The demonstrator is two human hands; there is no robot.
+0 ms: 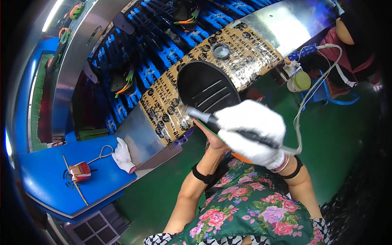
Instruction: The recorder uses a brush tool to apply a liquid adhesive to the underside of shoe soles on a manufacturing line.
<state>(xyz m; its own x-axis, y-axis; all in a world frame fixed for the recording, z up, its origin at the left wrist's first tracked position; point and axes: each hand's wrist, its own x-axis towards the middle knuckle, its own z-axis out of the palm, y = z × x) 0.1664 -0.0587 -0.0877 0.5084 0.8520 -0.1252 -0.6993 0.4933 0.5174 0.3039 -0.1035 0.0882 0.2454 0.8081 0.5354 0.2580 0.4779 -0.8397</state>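
My left hand (213, 138) is bare and grips the near edge of a black shoe sole (204, 87), partly hidden behind my right hand. The sole has a rounded end and several straight slots across it; a bit of green shows at its edge by my fingers. My right hand (253, 130), in a white glove, is closed round the dark handle of a brush (200, 115). Its pale tip points left, beside the sole's edge; whether it touches cannot be told. A clear hose (299, 134) runs from behind that hand up to the right.
Printed brown tape covers the bench edge (163, 110), with a small round dish (221, 51) on it. Beyond lies a conveyor (151, 41) with black shoe parts. A blue table (45, 167) at left bears a white glove (122, 156) and a red box (80, 171).
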